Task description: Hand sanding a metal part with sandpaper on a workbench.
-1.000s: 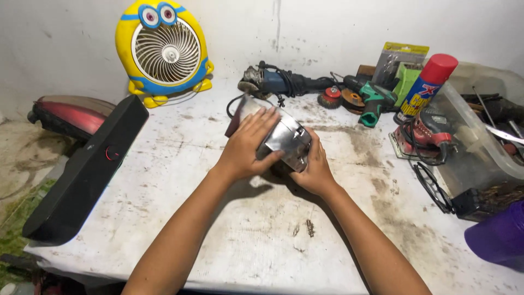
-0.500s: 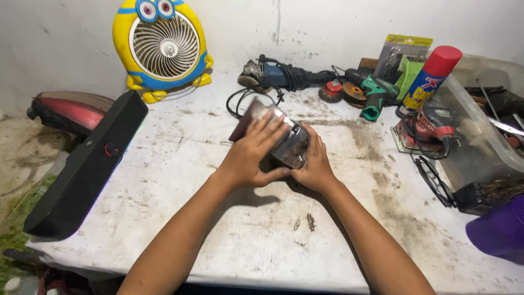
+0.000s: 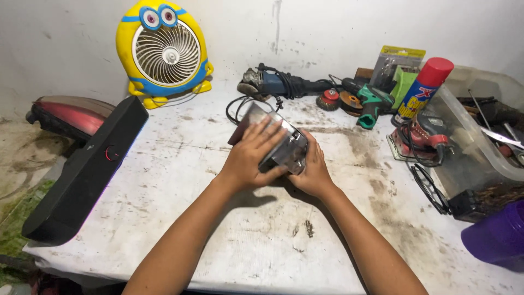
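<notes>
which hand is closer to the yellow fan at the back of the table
Left. The left hand lies on top of the metal box, on the side toward the yellow fan. The right hand holds the box's other end, farther from the fan.

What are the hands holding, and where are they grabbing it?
Both hold a grey metal box. The left hand lies flat over its top; the right hand grips its near right end.

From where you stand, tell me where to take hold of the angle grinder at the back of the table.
Grip the angle grinder around its dark cylindrical body, coming from above and the front. It lies on its side along the wall, head toward the yellow fan, so the slim barrel is exposed; the cable looping off it would probably drag along.
</notes>
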